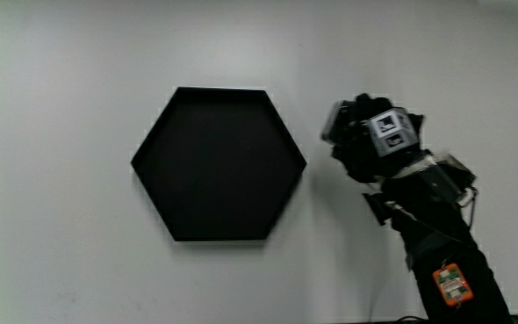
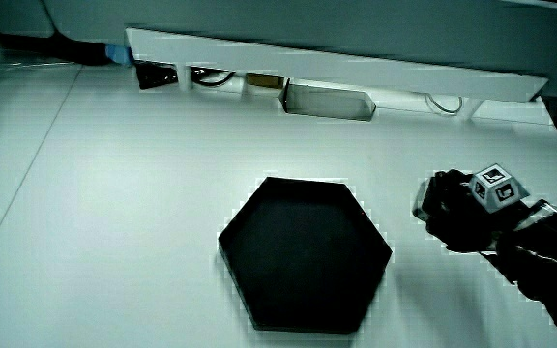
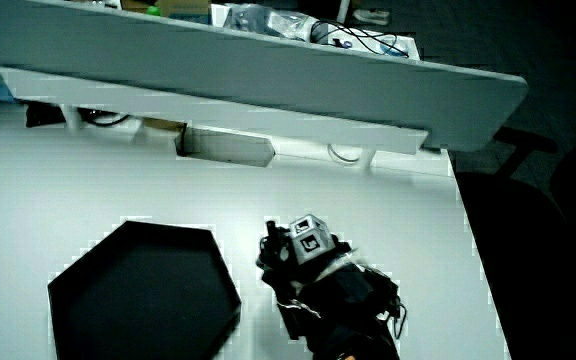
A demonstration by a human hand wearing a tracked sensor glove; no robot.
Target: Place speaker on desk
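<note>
Progress is hard to judge: the hand (image 1: 371, 135) is held beside the black hexagonal tray (image 1: 218, 164), curled around something small and grey, presumably the speaker (image 1: 334, 120), low over the white desk (image 1: 61, 225). Release is judged still outstanding. Bare desk is seen between tray and low partition (image 2: 356, 68); the desk's edge lies well apart.
</note>
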